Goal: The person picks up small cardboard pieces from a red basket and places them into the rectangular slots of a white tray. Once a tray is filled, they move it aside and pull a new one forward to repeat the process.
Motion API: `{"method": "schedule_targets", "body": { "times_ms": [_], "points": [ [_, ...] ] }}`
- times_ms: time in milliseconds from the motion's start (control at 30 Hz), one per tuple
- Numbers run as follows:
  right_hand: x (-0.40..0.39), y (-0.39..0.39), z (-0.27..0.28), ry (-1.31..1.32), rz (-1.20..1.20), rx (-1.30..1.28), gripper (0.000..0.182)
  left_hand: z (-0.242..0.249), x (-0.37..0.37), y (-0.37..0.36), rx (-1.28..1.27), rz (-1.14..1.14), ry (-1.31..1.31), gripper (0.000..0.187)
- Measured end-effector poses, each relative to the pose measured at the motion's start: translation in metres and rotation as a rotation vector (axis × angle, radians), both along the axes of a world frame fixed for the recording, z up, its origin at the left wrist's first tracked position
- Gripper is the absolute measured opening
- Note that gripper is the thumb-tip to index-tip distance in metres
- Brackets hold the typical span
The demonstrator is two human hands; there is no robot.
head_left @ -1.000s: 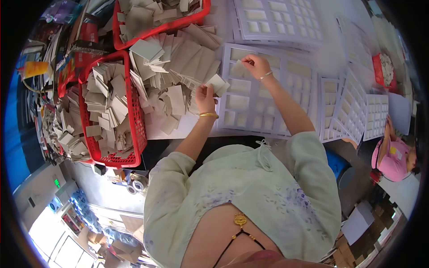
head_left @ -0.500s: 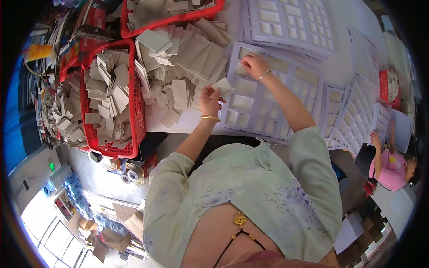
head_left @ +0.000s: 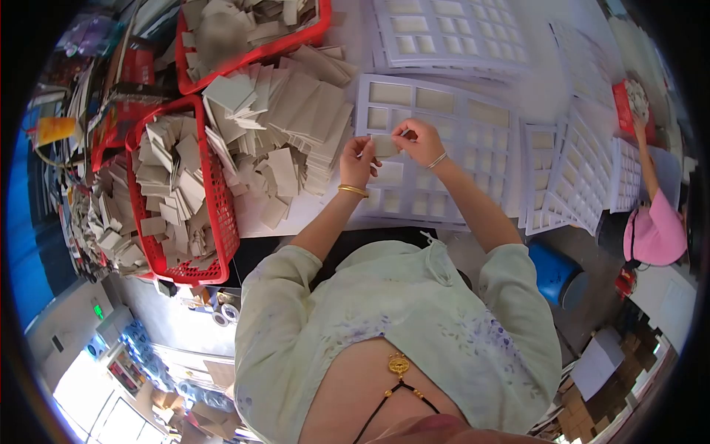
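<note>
A small grey card is held between my two hands, above a white compartment panel. My left hand, with a gold bangle on the wrist, pinches its left edge. At its right edge, the fingers of my right hand are closed on it. Grey pieces lie in many of the panel's rectangular compartments. To the left of my left hand, a loose heap of grey cards spreads over the table.
Red baskets of grey cards stand at left and at the top. More white panels are stacked behind, with others at right. A person in pink reaches toward a red container.
My right hand has come back from the panel's upper left compartment to the card in my left hand. The card has moved over the panel. The person in pink now reaches farther up.
</note>
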State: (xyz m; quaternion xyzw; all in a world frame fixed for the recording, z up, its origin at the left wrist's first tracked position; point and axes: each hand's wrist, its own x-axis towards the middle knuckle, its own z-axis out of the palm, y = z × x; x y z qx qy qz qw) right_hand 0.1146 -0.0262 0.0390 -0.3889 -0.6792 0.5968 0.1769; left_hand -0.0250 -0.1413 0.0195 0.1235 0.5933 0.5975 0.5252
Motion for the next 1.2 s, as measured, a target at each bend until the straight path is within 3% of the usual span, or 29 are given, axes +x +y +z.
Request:
{"method": "schedule_targets", "body": {
  "times_ms": [133,233,433,533,633,733,933,1033,1200],
  "points": [
    [0.025,-0.002,-0.003,0.007,-0.202,-0.143,0.014,0.0,0.014,0.014,0.031,-0.083,-0.072,0.017],
    [0.036,-0.004,-0.003,0.06,-0.313,-0.02,0.017,-0.003,0.023,0.024,0.059,-0.134,-0.022,0.017],
    [0.045,-0.004,-0.003,0.01,-0.412,-0.291,0.03,0.0,0.037,0.038,0.077,-0.109,0.004,0.018],
    [0.045,-0.007,-0.015,0.126,-0.597,-0.356,0.033,0.016,0.043,0.038,0.123,-0.197,0.01,0.024],
    [0.046,-0.009,-0.02,0.233,-0.718,-0.587,0.03,0.009,0.048,0.037,0.225,-0.203,0.007,0.035],
    [0.051,-0.009,-0.032,0.386,-0.693,-0.882,0.027,0.006,0.045,0.037,0.297,-0.244,0.051,0.035],
    [0.056,0.001,-0.018,0.31,-0.894,-0.661,0.019,0.003,0.019,0.05,0.139,-0.221,0.354,0.031],
    [0.073,0.019,-0.02,0.333,-0.942,-0.55,0.02,-0.02,-0.011,0.074,0.17,-0.328,0.835,0.024],
    [0.081,0.027,-0.013,0.285,-0.837,-0.368,0.025,-0.036,-0.028,0.107,0.153,-0.581,1.03,0.01]
  ]
}}
